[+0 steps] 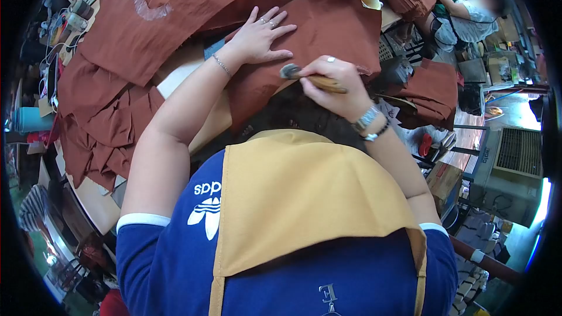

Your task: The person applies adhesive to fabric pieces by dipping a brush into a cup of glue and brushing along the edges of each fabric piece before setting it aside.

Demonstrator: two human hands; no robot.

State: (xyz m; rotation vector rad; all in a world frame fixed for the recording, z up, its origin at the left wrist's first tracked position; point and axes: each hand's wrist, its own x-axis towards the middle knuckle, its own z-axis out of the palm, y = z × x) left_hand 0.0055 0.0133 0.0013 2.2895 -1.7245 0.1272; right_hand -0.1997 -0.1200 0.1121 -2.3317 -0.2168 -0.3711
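My left hand (260,40) lies flat with its fingers spread on a rust-red fabric piece (345,29). A short wooden-handled brush (325,83) is in my right hand (339,86), the fingers wrapped round its handle. Its pale grey tip points left, at the lower edge of the fabric, just below my left hand; whether it touches the cloth I cannot tell. More rust-red cloth (140,41) is layered and bunched to the left of my left hand.
A co-worker (468,17) sits at the upper right, a hand near more red fabric. Folded red cloth (430,90) lies at the right. Cables and small items line the left edge, near a light blue roll (32,120). A grey machine with a grille (518,152) stands far right.
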